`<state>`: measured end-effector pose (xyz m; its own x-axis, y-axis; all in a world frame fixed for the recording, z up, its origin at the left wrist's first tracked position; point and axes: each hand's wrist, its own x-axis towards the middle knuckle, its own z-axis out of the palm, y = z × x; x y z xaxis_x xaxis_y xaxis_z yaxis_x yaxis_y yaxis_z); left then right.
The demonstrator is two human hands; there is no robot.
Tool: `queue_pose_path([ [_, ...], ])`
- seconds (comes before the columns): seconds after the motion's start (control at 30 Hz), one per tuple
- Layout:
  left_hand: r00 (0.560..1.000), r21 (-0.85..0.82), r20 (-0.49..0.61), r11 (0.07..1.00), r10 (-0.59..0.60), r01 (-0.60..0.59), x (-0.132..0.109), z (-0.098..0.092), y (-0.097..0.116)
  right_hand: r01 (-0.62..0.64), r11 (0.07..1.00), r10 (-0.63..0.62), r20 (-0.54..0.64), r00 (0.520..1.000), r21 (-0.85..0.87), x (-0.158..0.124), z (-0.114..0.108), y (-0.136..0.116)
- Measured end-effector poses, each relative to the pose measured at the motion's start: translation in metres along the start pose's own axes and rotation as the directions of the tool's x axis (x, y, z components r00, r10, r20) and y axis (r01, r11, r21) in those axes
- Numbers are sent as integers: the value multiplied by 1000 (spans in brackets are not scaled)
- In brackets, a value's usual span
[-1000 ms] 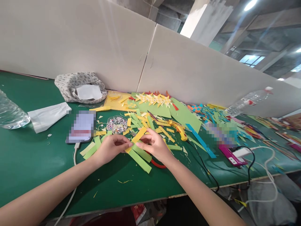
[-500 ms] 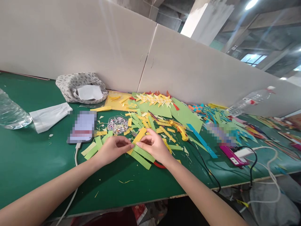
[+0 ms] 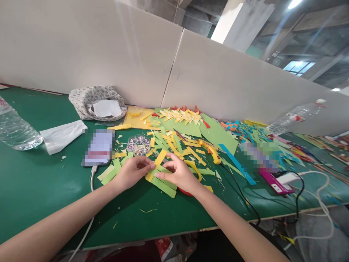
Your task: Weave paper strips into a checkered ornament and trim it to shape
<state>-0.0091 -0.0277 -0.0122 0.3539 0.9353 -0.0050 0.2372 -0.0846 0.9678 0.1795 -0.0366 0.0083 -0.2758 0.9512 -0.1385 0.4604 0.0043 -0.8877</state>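
Observation:
Crossed paper strips are between my hands: a yellow strip [image 3: 160, 158] lies over several green strips [image 3: 164, 187]. My left hand [image 3: 133, 171] is closed, thumb and index finger pinching the left side of this work where yellow meets green. On the other side my right hand [image 3: 179, 174] has its thumb on a green strip and its fingers curled behind, partly hidden. Under and beside the right wrist lie scissors with a yellow handle loop [image 3: 199, 171] and a red part [image 3: 185, 192].
Paper scraps surround a clear bead case [image 3: 139, 145]. Behind are a yellow hot glue gun [image 3: 214, 152] and finished woven fish shapes [image 3: 181, 115]. A charging phone [image 3: 99, 147], cloth pouch [image 3: 77, 103] and water bottle [image 3: 20, 127] stand left; a pink power strip [image 3: 275, 182] lies right.
My right thumb has shifted down and slightly left, off the yellow strip onto the green ones. The left hand keeps its pinch. The whole view has shifted slightly.

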Motion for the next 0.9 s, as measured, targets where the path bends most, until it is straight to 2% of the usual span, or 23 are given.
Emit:
queue_pose_path([
  [0.2,993,76,-106,996,55,-47,1,-5,1,54,998,-55,-33,998,-32,0,-2,-6],
  [0.37,983,12,-180,1000,18,-16,4,-15,5,41,985,-41,7,999,-167,0,-23,-12],
  [0.4,983,-19,-186,1000,0,-4,4,-17,6,40,981,-42,-11,999,-191,2,-30,-11],
  [0.53,979,-82,-203,997,-16,-1,6,-17,4,43,959,-102,-202,974,-279,16,-53,-4],
  [0.63,995,-30,-101,999,6,-9,6,-12,0,43,931,-164,-309,937,-363,39,-57,-9],
  [0.7,1000,12,18,1000,2,-2,6,-8,-2,136,906,-249,-244,937,-402,63,-48,-20],
  [0.77,996,42,86,999,15,-19,5,-6,-3,266,840,-344,-85,935,-472,93,-29,-35],
  [0.83,993,58,112,998,29,-36,4,-4,-4,359,727,-394,74,916,-586,125,-5,-52],
  [0.9,992,66,121,997,34,-42,3,-4,-5,386,690,-403,118,908,-613,158,22,-66],
])
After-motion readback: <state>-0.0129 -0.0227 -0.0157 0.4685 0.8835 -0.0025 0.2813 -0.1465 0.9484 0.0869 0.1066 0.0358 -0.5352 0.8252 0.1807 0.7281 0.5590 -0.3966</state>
